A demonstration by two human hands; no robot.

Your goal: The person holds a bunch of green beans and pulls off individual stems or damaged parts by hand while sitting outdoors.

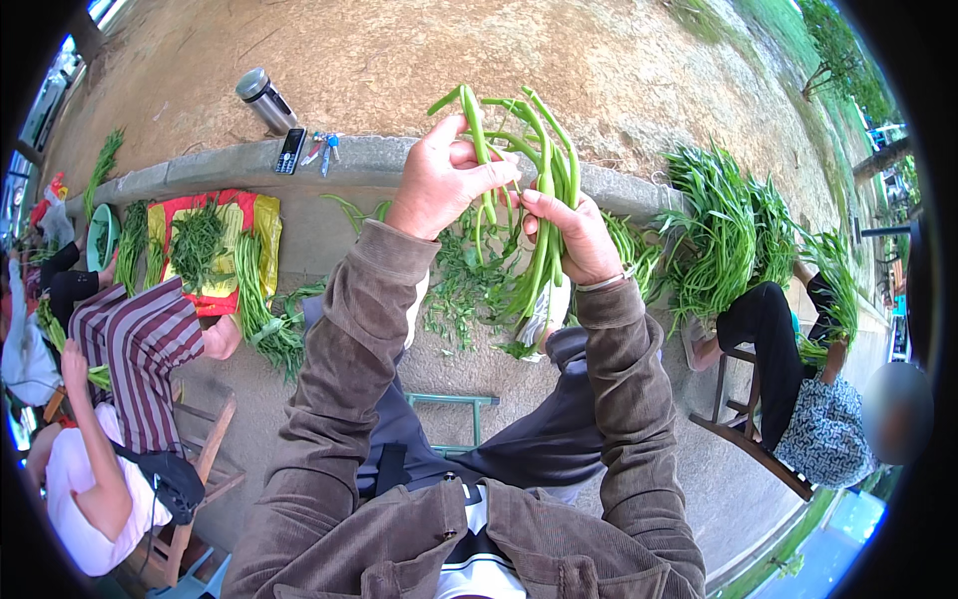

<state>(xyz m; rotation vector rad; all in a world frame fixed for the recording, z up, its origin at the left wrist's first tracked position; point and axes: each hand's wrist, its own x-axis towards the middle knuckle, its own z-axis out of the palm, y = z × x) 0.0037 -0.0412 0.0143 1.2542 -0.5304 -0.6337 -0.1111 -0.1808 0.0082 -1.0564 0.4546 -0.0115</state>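
Note:
Several hollow green stalks of what looks like water spinach (547, 180) are held up in front of me. My right hand (580, 233) grips the bunch around its middle, with leaves hanging below toward my shoe. Between the thumb and fingers of my left hand (445, 176) is a separate green stalk (474, 112), bent over near its top. The fingertips of both hands are close together. Under them, loose leaves (460, 299) lie scattered on the paving between my feet.
A stone kerb (359, 159) runs across, bearing a phone (290, 152), keys (326, 150) and a steel flask (266, 101). Greens lie on a red-yellow sack (262, 217) at left. A large heap of greens (715, 232) is at right. Seated people flank me, one on a wooden chair (737, 442).

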